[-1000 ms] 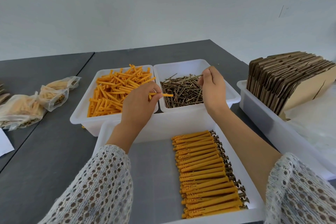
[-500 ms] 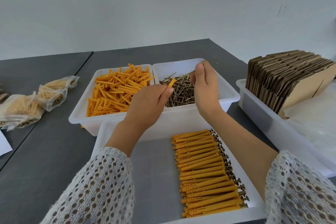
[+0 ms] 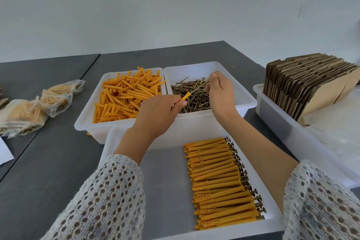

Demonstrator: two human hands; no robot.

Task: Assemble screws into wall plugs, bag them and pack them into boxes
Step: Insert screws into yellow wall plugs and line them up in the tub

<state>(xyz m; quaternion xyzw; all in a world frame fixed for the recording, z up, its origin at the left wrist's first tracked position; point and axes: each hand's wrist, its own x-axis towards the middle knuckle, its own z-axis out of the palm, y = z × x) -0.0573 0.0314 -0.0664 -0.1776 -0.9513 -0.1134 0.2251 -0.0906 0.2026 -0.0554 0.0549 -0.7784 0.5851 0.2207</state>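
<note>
My left hand (image 3: 157, 111) grips one orange wall plug (image 3: 185, 96), its tip pointing up and right over the screw bin. My right hand (image 3: 219, 91) pinches a thin screw (image 3: 197, 87) whose point aims at the plug's open end. Loose orange plugs (image 3: 124, 97) fill the left white bin (image 3: 91, 115). Brown screws (image 3: 196, 101) fill the right white bin (image 3: 247, 101). In the near white tray (image 3: 120, 142) lies a neat row of assembled plugs with screws (image 3: 218, 179).
Several filled clear bags (image 3: 35, 107) lie on the grey table (image 3: 48, 171) at left. A white bin (image 3: 276, 121) at right holds flat cardboard boxes (image 3: 309, 82) standing on edge and clear plastic. A white paper corner sits at far left.
My left hand carried the plug from the plug bin over to the screw bin. My right hand lifted a screw and brought its point toward the plug's end.
</note>
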